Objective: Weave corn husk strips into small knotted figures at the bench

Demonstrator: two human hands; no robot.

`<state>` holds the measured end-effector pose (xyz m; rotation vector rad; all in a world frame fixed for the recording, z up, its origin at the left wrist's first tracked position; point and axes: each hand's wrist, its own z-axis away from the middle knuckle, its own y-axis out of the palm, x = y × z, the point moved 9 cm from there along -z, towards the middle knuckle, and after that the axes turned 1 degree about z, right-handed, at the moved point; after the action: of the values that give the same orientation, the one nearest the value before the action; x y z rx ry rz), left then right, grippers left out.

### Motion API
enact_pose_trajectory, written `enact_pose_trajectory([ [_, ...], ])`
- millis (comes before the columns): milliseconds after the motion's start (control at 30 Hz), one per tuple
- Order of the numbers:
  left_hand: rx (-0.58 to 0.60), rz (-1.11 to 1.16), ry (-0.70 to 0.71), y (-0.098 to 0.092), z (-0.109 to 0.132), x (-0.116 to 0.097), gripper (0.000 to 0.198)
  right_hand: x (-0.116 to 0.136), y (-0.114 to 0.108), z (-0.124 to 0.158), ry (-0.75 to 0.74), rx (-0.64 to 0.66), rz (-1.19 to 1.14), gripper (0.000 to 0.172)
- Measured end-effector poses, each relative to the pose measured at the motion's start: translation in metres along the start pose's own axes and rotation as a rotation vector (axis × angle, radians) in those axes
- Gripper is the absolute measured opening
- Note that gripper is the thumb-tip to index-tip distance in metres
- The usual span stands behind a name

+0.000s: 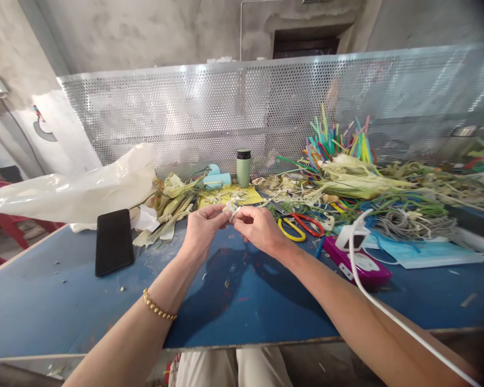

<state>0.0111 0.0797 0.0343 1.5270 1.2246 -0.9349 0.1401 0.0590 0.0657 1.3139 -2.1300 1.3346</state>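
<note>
Perforated metal screening is standing behind the blue table, where a black phone is lying at left. My left hand is pinching a small pale piece above the table, and my right hand is pinching its right side. Looking light, soft and fragile, it is probably wanting a gentle hold at its edges. Rightward, pale husks are cluttering the surface.

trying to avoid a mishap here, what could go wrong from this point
The small pale piece pinched between left hand and right hand might slip and get lost among the pale scraps on the yellow sheet. The white cable, crossing the picture in front of the right forearm, could snag if that arm moves.
</note>
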Motion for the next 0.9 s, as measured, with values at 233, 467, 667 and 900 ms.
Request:
enact_pose_trajectory([
  [233, -0.022, 0.047, -0.021, -0.003, 0.000, 0.001, 0.037, -0.003, -0.004, -0.001, 0.023, -0.039, 0.071, 0.016],
  [467, -0.027, 0.081, -0.030, -0.005, 0.000, 0.000, 0.040, -0.001, -0.010, 0.000, 0.052, -0.058, 0.109, 0.017],
  [667, -0.015, 0.000, 0.015, -0.002, 0.001, -0.006, 0.033, -0.002, -0.022, -0.004, 0.063, -0.051, -0.020, 0.032],
  [900, 0.062, -0.021, 0.015, 0.006, 0.002, -0.004, 0.033, -0.014, -0.010, -0.005, 0.054, 0.033, -0.206, 0.021],
])
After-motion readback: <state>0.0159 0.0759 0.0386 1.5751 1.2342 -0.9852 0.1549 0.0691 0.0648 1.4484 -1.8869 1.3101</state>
